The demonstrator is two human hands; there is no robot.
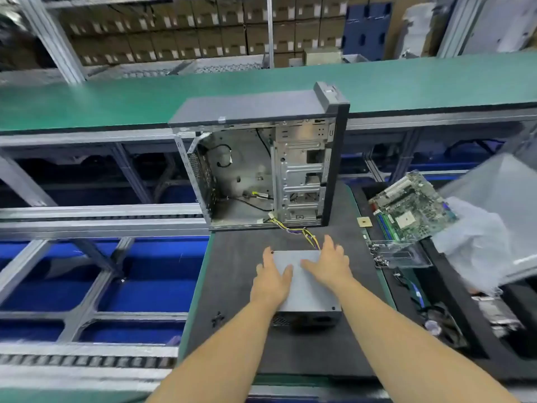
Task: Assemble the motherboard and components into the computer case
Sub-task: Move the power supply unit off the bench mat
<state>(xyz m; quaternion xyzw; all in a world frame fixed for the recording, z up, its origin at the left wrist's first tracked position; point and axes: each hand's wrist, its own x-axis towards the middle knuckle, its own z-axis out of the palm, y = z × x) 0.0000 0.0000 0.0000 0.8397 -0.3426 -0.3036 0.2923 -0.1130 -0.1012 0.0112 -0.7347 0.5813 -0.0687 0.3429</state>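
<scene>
An open computer case (258,158) stands upright on the dark work mat (232,286), its bare metal interior facing me. In front of it lies a grey power supply box (308,289) with yellow and black wires (308,235) running from it toward the case. My left hand (271,279) rests flat on the box's left side, fingers straight. Spread over the far right corner of the same box is my right hand (328,264), fingers also straight. A green motherboard (412,207) lies tilted at the right, partly on a plastic bag.
A small CPU chip (364,221) lies on the mat near the motherboard. A clear plastic tray (398,254) with small parts sits at right. Crumpled plastic bags (488,242) and black foam trays fill the right side. Conveyor rails and blue bins lie left; a green bench runs behind.
</scene>
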